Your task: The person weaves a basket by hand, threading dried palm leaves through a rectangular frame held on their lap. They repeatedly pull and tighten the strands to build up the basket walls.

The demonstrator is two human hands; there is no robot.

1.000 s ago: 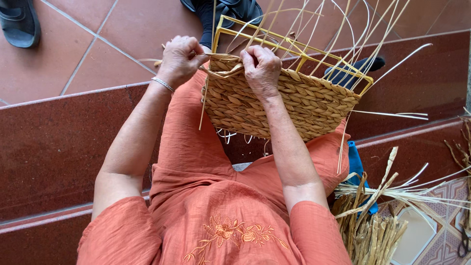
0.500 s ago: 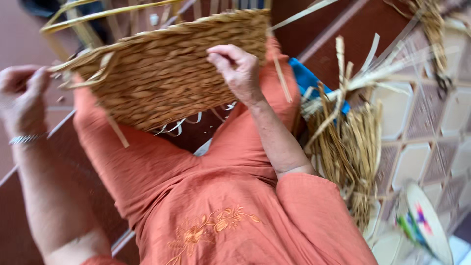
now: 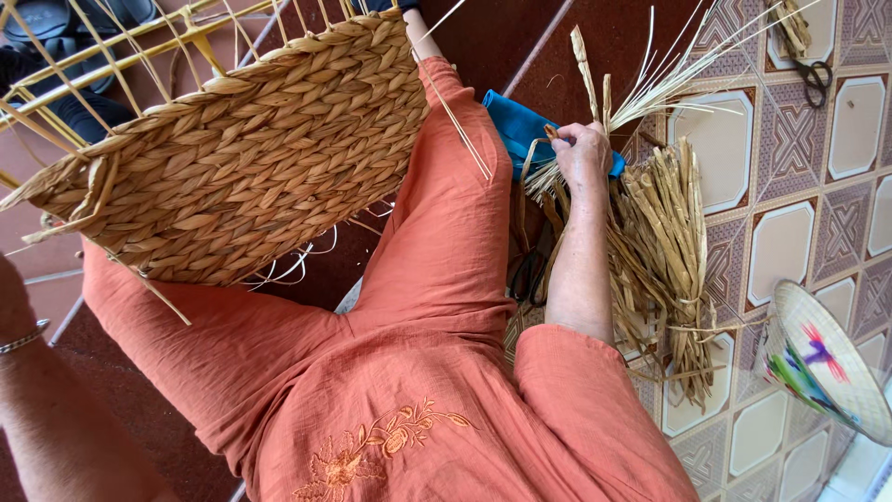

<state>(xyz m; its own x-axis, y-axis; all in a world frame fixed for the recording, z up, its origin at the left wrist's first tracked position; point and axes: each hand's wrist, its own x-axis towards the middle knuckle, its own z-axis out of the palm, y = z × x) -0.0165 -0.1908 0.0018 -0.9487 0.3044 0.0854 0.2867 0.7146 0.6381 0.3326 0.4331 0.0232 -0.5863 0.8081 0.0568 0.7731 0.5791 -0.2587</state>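
Reaching right hand into dried straw

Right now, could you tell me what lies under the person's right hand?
The right hand rests on dried straw strands, with a blue cloth beneath. Its fingertips are hidden.

Head view, steeply down, close over lap

A half-woven basket of flat tan braided fibre rested tilted on the person's lap, its yellow frame rods and bare stakes sticking out past the woven wall toward the upper left. A bundle of dried straw strips lay on the patterned tile floor just beside the right thigh, tied near its lower end, with the right hand closed on strands at its top.
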